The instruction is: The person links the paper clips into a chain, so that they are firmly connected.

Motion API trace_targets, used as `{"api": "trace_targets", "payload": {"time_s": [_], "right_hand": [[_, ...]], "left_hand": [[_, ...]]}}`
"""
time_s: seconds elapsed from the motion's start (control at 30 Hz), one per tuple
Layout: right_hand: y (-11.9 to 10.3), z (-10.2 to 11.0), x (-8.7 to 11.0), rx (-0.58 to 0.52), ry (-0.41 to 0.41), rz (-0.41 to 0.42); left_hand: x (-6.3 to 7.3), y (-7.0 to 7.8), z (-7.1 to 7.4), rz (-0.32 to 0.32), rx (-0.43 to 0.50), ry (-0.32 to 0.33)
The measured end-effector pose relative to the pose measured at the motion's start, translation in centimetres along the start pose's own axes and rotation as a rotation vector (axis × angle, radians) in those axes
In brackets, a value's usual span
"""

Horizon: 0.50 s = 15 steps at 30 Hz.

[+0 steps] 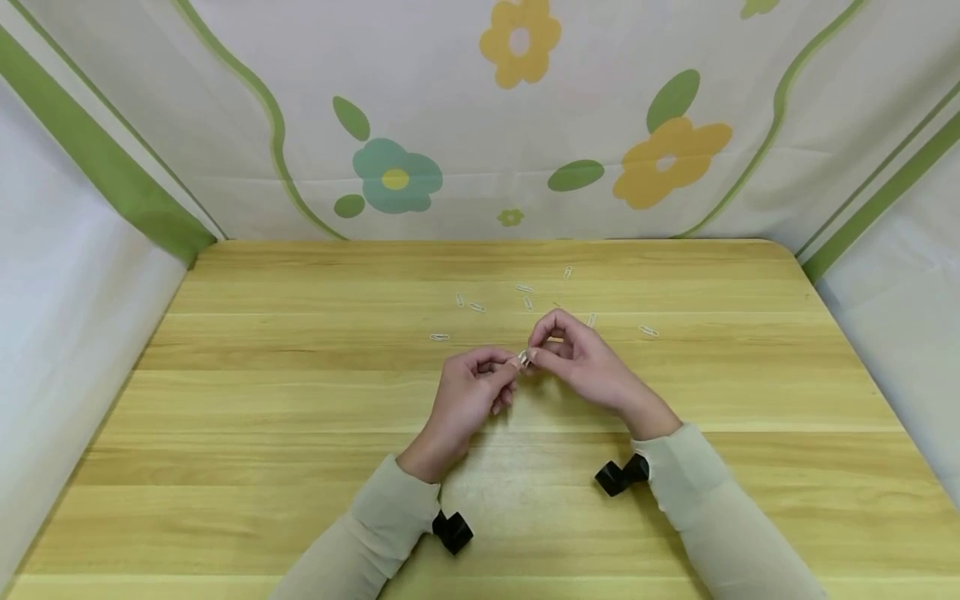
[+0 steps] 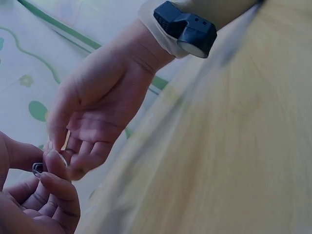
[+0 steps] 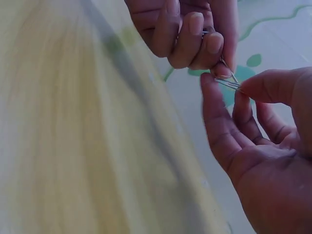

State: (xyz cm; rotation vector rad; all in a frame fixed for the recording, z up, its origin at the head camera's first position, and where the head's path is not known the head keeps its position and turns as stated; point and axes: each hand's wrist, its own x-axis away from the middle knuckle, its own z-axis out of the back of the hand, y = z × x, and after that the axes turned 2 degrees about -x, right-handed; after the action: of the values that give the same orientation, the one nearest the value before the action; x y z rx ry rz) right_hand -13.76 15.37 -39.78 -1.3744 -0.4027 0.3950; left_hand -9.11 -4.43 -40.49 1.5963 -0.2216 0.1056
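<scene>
My left hand (image 1: 467,396) and right hand (image 1: 588,367) meet fingertip to fingertip above the middle of the wooden table. Small pale paper clips (image 1: 524,357) are pinched where they meet. In the left wrist view, a wire loop of a paper clip (image 2: 37,168) shows between the thumb and finger of my left hand (image 2: 44,204). My right thumb and forefinger pinch thin clip wires (image 3: 228,84) in the right wrist view, where my left hand (image 3: 192,39) is just above. Fingers hide much of the clips, so I cannot tell whether they are linked.
Several loose paper clips lie beyond my hands, among them one at the left (image 1: 439,337), one at the right (image 1: 648,331) and one farther back (image 1: 567,272). A white flowered curtain (image 1: 480,125) hangs behind the table (image 1: 247,417). Each wrist wears a black camera (image 1: 453,532).
</scene>
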Motion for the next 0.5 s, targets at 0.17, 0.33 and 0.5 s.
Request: {"api": "trace_targets", "payload": {"time_s": [0.17, 0.33, 0.5], "right_hand": [[0.30, 0.06, -0.17, 0.034, 0.017, -0.030], [0.36, 0.28, -0.20, 0.124, 0.012, -0.058], [0.52, 0.73, -0.11, 0.206, 0.003, -0.091]], "left_hand": [[-0.16, -0.20, -0.04, 0.014, -0.032, 0.019], [-0.27, -0.37, 0.07, 0.022, -0.041, 0.052], [-0.40, -0.58, 0.13, 0.016, -0.044, 0.069]]}}
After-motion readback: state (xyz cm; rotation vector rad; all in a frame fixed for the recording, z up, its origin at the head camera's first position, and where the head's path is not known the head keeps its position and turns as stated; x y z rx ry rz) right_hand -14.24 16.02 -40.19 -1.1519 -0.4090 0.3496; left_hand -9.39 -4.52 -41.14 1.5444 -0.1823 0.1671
